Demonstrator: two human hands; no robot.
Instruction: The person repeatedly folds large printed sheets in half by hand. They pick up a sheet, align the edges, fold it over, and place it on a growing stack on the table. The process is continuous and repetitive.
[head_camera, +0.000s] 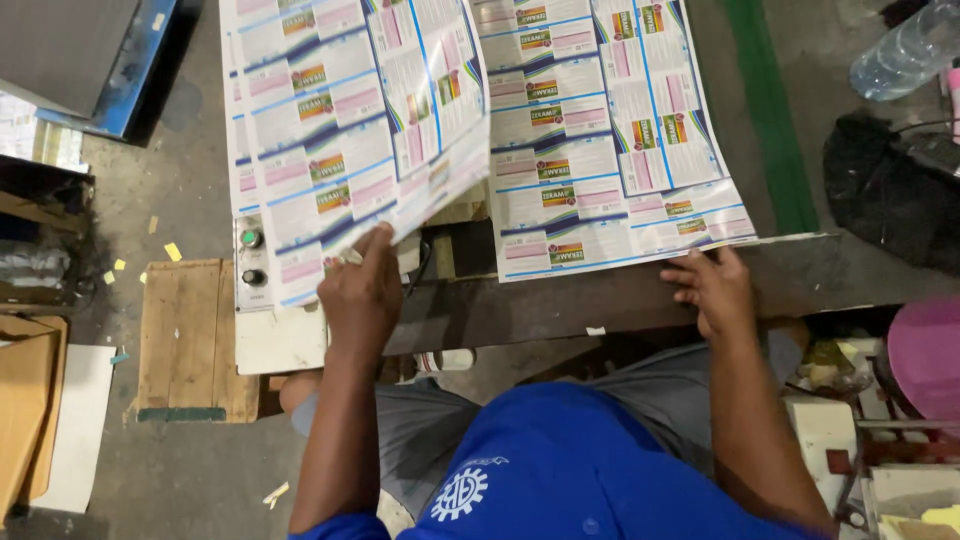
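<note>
My left hand (360, 290) pinches the lifted printed sheet (340, 130), which runs lengthwise away from me beside the flat stack (610, 130) my right hand's (715, 290) open fingers press.

Person's wearing a bright blue short-sleeved shirt (560, 460), the sleeves ending up near the shoulders so both forearms are bare. There's a white gear-shaped emblem (460, 492) printed on the shirt at roughly 7 o'clock from its middle, with some small white stitching just above it. Grey trousers (440, 430) show past the shirt toward 12 o'clock, covering both thighs. The left hand (362, 290) has a pale ring on one finger; the right hand (715, 290) looks bare, no watch either.
</note>
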